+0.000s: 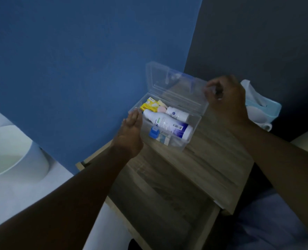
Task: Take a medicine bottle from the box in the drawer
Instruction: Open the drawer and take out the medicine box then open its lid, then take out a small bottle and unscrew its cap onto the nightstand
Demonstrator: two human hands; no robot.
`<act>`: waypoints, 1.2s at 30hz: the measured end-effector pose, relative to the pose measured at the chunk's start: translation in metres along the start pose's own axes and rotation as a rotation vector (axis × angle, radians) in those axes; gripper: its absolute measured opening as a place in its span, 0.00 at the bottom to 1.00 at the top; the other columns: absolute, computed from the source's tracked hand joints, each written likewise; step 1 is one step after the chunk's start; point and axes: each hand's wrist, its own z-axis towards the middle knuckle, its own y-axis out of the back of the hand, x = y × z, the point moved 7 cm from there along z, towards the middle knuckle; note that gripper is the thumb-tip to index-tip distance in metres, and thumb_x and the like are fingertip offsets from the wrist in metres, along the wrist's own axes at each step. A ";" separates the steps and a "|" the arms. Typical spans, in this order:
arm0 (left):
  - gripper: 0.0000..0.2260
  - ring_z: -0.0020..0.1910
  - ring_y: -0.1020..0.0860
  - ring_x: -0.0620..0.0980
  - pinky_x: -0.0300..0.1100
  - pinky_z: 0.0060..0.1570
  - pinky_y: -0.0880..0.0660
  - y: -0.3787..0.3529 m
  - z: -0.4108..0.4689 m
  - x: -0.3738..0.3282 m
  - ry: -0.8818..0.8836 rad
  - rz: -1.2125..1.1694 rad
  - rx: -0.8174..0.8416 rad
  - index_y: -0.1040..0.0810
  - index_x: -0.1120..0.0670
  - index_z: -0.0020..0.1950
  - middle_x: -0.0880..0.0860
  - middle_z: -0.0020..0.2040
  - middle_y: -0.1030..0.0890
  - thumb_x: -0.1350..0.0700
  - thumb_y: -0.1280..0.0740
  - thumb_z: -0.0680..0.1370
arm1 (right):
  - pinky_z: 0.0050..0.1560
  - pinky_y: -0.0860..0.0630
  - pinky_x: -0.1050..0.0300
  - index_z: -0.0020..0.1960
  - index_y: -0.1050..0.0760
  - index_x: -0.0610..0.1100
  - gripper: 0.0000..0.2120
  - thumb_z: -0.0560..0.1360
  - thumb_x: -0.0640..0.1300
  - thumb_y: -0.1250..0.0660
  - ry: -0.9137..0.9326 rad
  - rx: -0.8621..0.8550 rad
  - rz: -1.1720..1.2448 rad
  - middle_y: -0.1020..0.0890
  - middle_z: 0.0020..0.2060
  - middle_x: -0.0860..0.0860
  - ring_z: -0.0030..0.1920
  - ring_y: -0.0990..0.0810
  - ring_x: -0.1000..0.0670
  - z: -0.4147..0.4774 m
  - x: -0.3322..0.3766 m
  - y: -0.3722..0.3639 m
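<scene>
Clear plastic box [191, 138] on the wooden cabinet top [212, 159], above the open drawer [160, 204]. Lid [175, 87] raised, pinched at its right edge by right hand [227, 100]. Left hand [131, 130] flat, fingers spread open, against the box's left wall, holding nothing. Inside, lying down: large white medicine bottle [167, 125], small white bottle [177, 112] just behind, yellow packets [149, 105].

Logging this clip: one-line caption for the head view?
Right hand holds the clear plastic box lid open; left hand at its side, white bottles inside.
</scene>
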 end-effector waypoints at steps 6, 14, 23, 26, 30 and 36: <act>0.38 0.80 0.55 0.53 0.47 0.79 0.54 -0.005 0.005 0.002 -0.008 0.176 -0.006 0.58 0.58 0.80 0.55 0.81 0.56 0.67 0.40 0.75 | 0.64 0.26 0.56 0.74 0.32 0.46 0.24 0.79 0.41 0.37 -0.265 -0.046 0.099 0.24 0.67 0.45 0.66 0.24 0.48 0.002 -0.049 -0.028; 0.36 0.80 0.54 0.53 0.45 0.78 0.54 0.000 0.007 0.004 -0.026 0.234 0.018 0.56 0.58 0.80 0.54 0.81 0.55 0.65 0.40 0.76 | 0.44 0.35 0.84 0.82 0.52 0.49 0.37 0.77 0.32 0.42 -0.475 0.139 0.130 0.24 0.69 0.44 0.58 0.26 0.57 -0.033 -0.076 -0.071; 0.36 0.80 0.52 0.53 0.44 0.77 0.50 0.005 0.007 0.002 -0.029 0.217 0.028 0.54 0.57 0.80 0.55 0.81 0.55 0.65 0.39 0.76 | 0.51 0.31 0.67 0.77 0.36 0.44 0.27 0.78 0.36 0.40 -0.571 0.215 0.099 0.27 0.72 0.43 0.67 0.24 0.47 -0.045 -0.074 -0.070; 0.35 0.80 0.53 0.53 0.45 0.77 0.50 0.005 0.006 0.002 -0.026 0.216 0.035 0.54 0.57 0.80 0.55 0.81 0.55 0.65 0.40 0.77 | 0.63 0.29 0.57 0.73 0.31 0.42 0.24 0.77 0.35 0.38 -0.422 0.068 0.042 0.26 0.70 0.43 0.69 0.27 0.45 -0.031 -0.043 -0.058; 0.35 0.80 0.53 0.54 0.45 0.77 0.49 0.005 0.006 0.003 -0.023 0.213 0.043 0.55 0.57 0.80 0.55 0.81 0.55 0.65 0.40 0.77 | 0.54 0.22 0.56 0.58 0.19 0.44 0.13 0.76 0.38 0.37 -0.153 0.167 -0.006 0.16 0.54 0.47 0.54 0.18 0.49 -0.002 0.012 -0.078; 0.36 0.80 0.51 0.54 0.46 0.76 0.47 0.004 0.007 0.003 -0.006 0.213 0.042 0.55 0.57 0.80 0.55 0.81 0.55 0.64 0.38 0.77 | 0.50 0.19 0.53 0.44 0.17 0.45 0.10 0.67 0.50 0.27 -0.235 0.519 -0.243 0.15 0.47 0.48 0.50 0.16 0.46 0.014 0.032 -0.139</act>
